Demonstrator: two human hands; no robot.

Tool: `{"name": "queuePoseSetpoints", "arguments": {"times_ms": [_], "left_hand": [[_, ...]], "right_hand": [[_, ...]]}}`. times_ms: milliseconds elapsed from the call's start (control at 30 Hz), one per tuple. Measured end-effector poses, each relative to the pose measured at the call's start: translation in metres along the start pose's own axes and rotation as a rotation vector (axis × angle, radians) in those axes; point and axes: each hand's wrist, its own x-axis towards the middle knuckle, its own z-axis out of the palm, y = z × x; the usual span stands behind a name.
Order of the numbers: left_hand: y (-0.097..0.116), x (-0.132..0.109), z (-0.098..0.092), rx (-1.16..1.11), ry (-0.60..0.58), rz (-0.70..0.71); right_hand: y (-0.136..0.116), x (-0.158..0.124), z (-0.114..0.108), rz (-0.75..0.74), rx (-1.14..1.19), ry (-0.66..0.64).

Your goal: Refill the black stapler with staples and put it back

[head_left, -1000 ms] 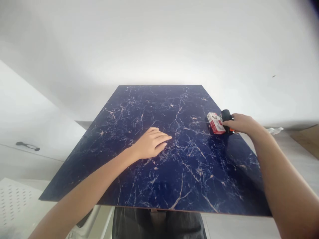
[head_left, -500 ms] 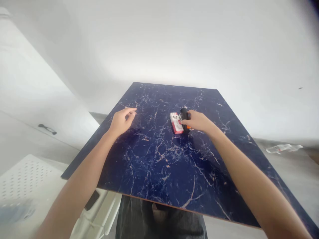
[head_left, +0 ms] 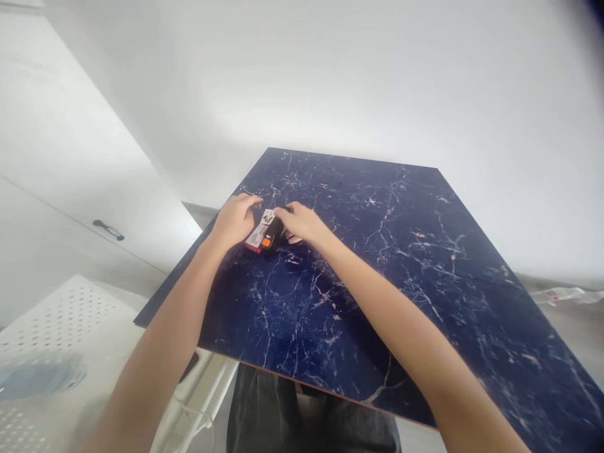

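Closest to the person's body, dark trousers (head_left: 302,409) show below the front edge of the desk (head_left: 377,296), whose top is dark blue with pale marble veining. Both bare arms reach across it. The left hand (head_left: 234,220) sits cupped, its fingers (head_left: 250,201) curved at the left end of a red-and-white box (head_left: 257,233); whether they grip it, I cannot tell. The right hand (head_left: 302,223) comes in from the other side, its fingers (head_left: 285,217) bent and closed over a black object (head_left: 274,233) with an orange patch, which sits against the box. Both things lie left of the desk's middle. Low on the left is a white perforated panel (head_left: 51,321), with a white cabinet door (head_left: 108,251) beyond it. On the floor at right lies a clear plastic item (head_left: 566,294), and a white wall (head_left: 330,82) rises behind everything.
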Motion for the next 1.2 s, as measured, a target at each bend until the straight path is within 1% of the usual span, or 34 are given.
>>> {"name": "queuePoseSetpoints", "arguments": {"times_ms": [33, 67, 133, 167, 200, 233, 267, 333, 400, 500, 567, 633, 700, 767, 833, 933, 1033, 1100, 1200], "left_hand": [[-0.003, -0.001, -0.004, -0.014, -0.038, -0.019], [-0.006, -0.002, -0.009, -0.036, -0.114, -0.022], [-0.011, -0.005, -0.017, -0.068, -0.330, -0.005], [-0.013, -0.006, -0.021, -0.071, -0.431, 0.005], [-0.015, -0.007, -0.022, -0.065, -0.502, 0.012], [-0.017, -0.008, -0.023, -0.057, -0.535, 0.018], [-0.019, -0.008, -0.023, -0.052, -0.539, 0.022], [-0.022, -0.008, -0.020, -0.065, -0.505, 0.040], [-0.026, -0.008, -0.017, -0.089, -0.476, 0.075], [-0.030, -0.009, -0.015, -0.098, -0.462, 0.118], [-0.027, -0.009, -0.014, -0.088, -0.454, 0.119], [-0.020, -0.009, -0.009, -0.098, -0.415, 0.107], [-0.009, -0.008, 0.000, -0.125, -0.336, 0.113], [0.004, -0.007, 0.010, -0.134, -0.255, 0.148], [0.015, -0.008, 0.017, -0.112, -0.203, 0.194], [0.024, -0.010, 0.021, -0.084, -0.160, 0.223], [0.027, -0.011, 0.021, -0.065, -0.118, 0.214], [0.027, -0.012, 0.021, -0.037, -0.079, 0.208], [0.026, -0.012, 0.022, -0.002, -0.014, 0.230]], "right_hand": [[0.003, 0.007, -0.005, -0.004, 0.006, 0.033], [0.008, 0.014, -0.009, -0.019, 0.024, 0.074], [0.017, 0.025, -0.013, -0.067, 0.108, 0.127], [0.022, 0.029, -0.012, -0.093, 0.152, 0.125], [0.026, 0.032, -0.010, -0.115, 0.183, 0.104], [0.029, 0.033, -0.008, -0.133, 0.198, 0.071], [0.032, 0.034, -0.005, -0.147, 0.201, 0.034], [0.034, 0.035, -0.002, -0.167, 0.193, -0.033], [0.035, 0.037, -0.002, -0.175, 0.200, -0.063], [0.034, 0.040, -0.006, -0.147, 0.252, -0.048], [0.035, 0.043, -0.010, -0.129, 0.307, -0.040], [0.038, 0.046, -0.011, -0.158, 0.291, -0.024], [0.042, 0.049, -0.012, -0.207, 0.216, 0.001], [0.048, 0.051, -0.011, -0.228, 0.154, 0.027], [0.054, 0.054, -0.012, -0.212, 0.133, 0.059], [0.062, 0.055, -0.019, -0.193, 0.066, 0.137], [0.064, 0.054, -0.032, -0.213, -0.039, 0.182], [0.060, 0.050, -0.039, -0.255, -0.123, 0.157], [0.050, 0.042, -0.045, -0.362, -0.244, 0.031]]}}
